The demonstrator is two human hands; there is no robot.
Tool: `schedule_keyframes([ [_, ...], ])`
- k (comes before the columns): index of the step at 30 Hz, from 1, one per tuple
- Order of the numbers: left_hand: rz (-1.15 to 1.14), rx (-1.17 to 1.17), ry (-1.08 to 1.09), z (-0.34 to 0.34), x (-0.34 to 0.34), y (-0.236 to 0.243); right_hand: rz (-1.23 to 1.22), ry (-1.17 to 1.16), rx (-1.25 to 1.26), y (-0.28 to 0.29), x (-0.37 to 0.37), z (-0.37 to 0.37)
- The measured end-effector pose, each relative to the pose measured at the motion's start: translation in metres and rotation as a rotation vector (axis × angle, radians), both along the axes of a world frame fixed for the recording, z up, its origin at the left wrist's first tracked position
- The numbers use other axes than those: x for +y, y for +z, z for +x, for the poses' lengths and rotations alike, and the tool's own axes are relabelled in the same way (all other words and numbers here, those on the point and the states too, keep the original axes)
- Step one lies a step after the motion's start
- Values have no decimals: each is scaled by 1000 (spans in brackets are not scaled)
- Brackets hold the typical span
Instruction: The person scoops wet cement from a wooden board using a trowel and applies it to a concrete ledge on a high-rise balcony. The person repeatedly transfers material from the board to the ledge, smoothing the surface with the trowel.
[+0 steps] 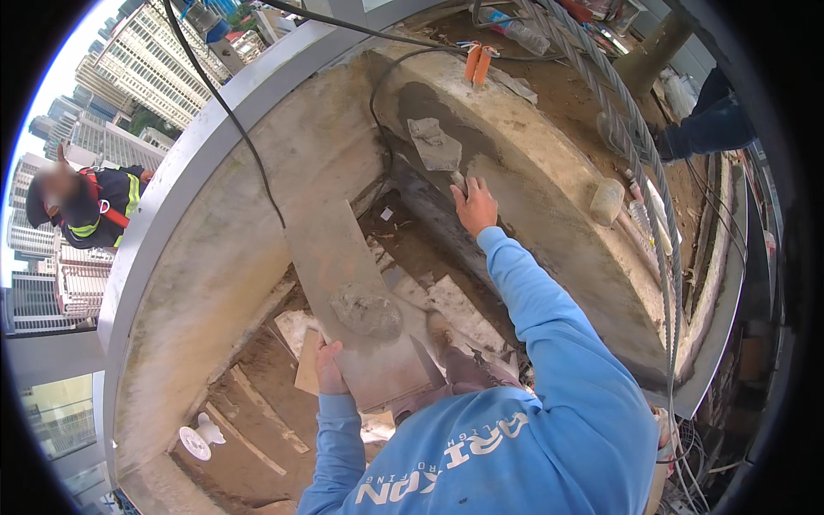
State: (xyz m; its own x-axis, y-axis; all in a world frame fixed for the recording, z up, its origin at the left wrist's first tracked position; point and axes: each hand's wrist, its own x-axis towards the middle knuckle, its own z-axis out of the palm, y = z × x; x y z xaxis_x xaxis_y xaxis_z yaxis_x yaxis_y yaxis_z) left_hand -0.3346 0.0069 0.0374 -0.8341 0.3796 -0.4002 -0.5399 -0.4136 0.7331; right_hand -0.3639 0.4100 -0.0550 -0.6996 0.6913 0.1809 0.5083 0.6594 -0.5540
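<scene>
My right hand is closed round the handle of a trowel, whose mortar-smeared blade lies over a dark wet patch of grey mortar on the concrete wall. My left hand grips the side edge of a long flat board near its close end. On that board sits a heap of wet grey mortar. The far end of the board lies near the corner of the curved wall. Part of the blade is covered by mortar, so its full outline cannot be made out.
A black cable hangs across the left wall. Thick steel ropes run down the right side, near a mallet on the ledge. A white spool lies below left. Another person is beyond the parapet; a co-worker's leg shows right.
</scene>
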Motion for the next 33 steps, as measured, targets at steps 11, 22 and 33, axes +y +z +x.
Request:
schedule_keyframes([
  [11, 9, -13, 48, 19, -48, 1, -986, -87, 395, 0, 14, -122],
  [22, 24, -30, 85, 20, -22, 18, -672, -55, 367, 0, 33, -19],
  [33, -61, -61, -35, 27, 0, 7, -884, 17, 189, 62, 67, 15],
])
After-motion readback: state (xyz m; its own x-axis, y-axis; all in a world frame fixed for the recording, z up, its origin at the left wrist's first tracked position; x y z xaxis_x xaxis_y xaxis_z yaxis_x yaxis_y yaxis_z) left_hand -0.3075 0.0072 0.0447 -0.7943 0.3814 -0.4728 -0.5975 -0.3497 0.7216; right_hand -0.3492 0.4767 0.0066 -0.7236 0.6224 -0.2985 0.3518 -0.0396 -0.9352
